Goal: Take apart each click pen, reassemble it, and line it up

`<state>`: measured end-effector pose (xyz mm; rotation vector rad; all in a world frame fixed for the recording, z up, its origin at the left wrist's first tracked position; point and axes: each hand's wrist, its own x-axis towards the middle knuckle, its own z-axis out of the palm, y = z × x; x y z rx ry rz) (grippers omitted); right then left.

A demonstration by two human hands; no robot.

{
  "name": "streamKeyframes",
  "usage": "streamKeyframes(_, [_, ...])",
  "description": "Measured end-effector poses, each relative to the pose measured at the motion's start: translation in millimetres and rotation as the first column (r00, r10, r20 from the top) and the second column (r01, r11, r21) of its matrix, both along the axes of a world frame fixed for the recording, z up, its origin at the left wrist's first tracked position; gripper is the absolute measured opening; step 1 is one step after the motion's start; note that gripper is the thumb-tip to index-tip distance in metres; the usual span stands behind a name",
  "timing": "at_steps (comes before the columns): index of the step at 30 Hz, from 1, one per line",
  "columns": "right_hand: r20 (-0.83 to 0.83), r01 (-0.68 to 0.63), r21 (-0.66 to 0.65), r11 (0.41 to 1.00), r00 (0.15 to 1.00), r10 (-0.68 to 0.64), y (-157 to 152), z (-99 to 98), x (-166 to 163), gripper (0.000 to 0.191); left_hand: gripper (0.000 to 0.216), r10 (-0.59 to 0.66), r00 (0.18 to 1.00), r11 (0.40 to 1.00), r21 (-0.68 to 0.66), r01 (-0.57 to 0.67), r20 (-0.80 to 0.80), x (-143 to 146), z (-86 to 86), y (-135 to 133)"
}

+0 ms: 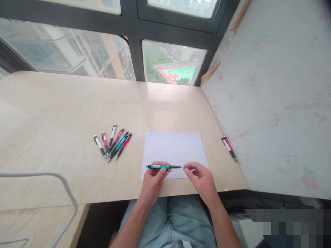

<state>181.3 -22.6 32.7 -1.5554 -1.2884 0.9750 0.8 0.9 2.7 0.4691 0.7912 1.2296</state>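
My left hand [155, 177] is closed around a green and black pen [156, 166], held level with its clip end to the left. My right hand [200, 175] is closed too, its thumb and fingertips pinching at the pen's thin metal tip on the right. Just what lies between those fingertips is too small to make out. Both hands are above the lower part of a white sheet of paper [173, 148], which bears a few rows of faint writing along its top.
Several colored pens [119, 144] lie in a loose cluster left of the paper. More pens [229, 148] rest against the floral wall [271, 103] at right. A grey cable [63, 181] curves over the desk [77, 103] at lower left. Windows [176, 63] stand behind the desk.
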Motion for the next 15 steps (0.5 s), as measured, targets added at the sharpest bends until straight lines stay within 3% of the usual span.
streamKeyframes(8, [-0.049,0.017,-0.007,1.0,0.999,-0.018,-4.0,-5.9,-1.4,0.021,0.017,0.001,1.0,1.0,-0.003,-0.001,-0.025,-0.4,0.1,-0.6])
streamKeyframes(15, [-0.013,-0.006,0.03,1.0,1.0,0.006,-2.9,0.0,-5.0,0.019,0.016,-0.022,0.999,1.0,0.014,0.023,-0.04,0.0,0.4,-1.6])
